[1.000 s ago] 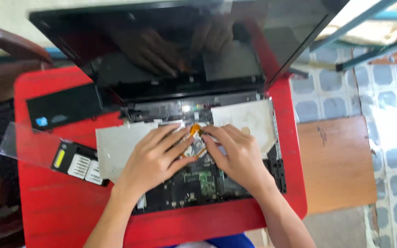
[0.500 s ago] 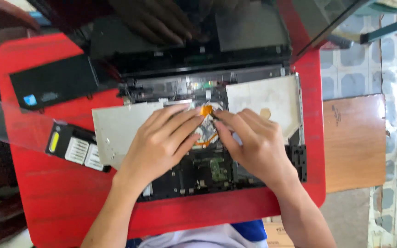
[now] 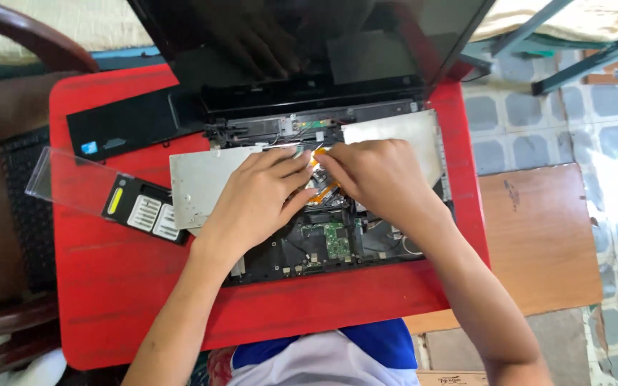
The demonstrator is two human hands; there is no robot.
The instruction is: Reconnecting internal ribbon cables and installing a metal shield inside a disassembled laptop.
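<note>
An opened laptop [image 3: 323,243] lies on a red table [image 3: 130,286], its screen [image 3: 309,36] tilted up at the back and its green circuit board [image 3: 336,239] exposed. A flipped silver keyboard plate [image 3: 198,189] rests across it. My left hand [image 3: 259,200] and my right hand [image 3: 377,179] meet over the middle of the laptop. Their fingertips pinch at an orange ribbon cable [image 3: 317,154]. How the cable is held is hidden by the fingers.
A black trim strip [image 3: 126,129] lies at the table's back left. A black battery pack [image 3: 144,211] and a transparent plastic piece [image 3: 66,182] sit at the left. A brown wooden board [image 3: 538,243] adjoins the table on the right, over tiled floor.
The view has shifted, so the table sits lower and closer. Both hands stay together at the orange cable, fingers moving slightly.
</note>
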